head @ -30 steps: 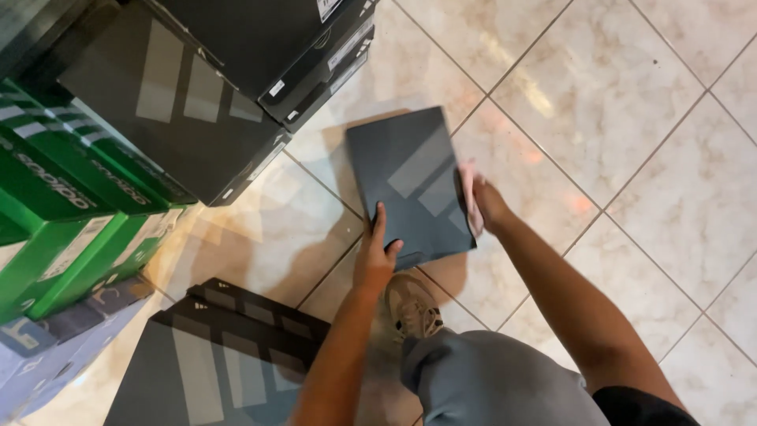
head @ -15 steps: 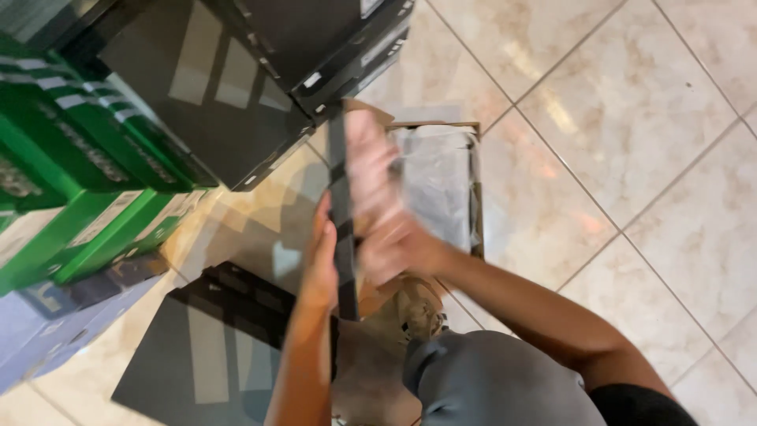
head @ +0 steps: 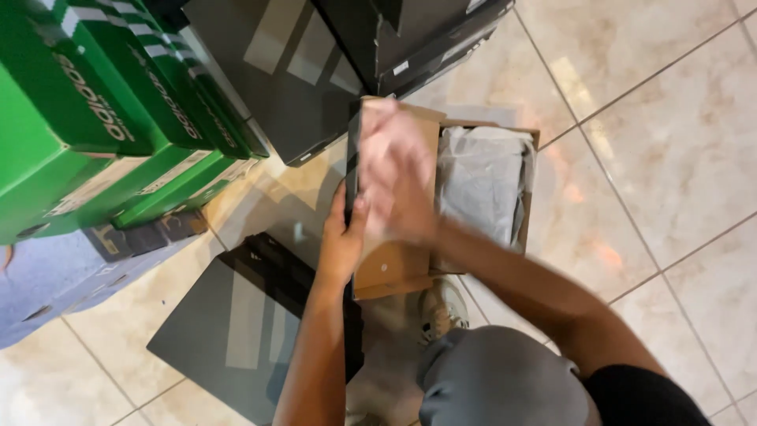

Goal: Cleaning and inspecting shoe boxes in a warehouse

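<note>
Change: lid (head: 394, 197) swung from flat on the box a second ago to standing on edge, brown inside now facing the camera; box interior exposed.
Left hand (head: 343, 237): fingers closed around the lid's lower left edge, thumb on the brown inner face, grip clamped on the lid.
Right hand (head: 390, 170): motion-blurred, lying across the lid's upper inner face; cannot tell whether its fingers are closed on it.
Lid position: upright along the left side of the open shoe box (head: 527, 181), touching it.
Box position: on the tiled floor (head: 646, 158), just ahead of the person's shoe (head: 441, 308).
Box contents: crumpled grey tissue paper (head: 481, 177) fills it; whatever lies under it is hidden.
Left surroundings: green shoe boxes (head: 87, 118) stacked at far left, black shoe boxes (head: 315, 63) stacked above.
Near floor: another black box (head: 236, 323) lies flat under the left forearm.
</note>
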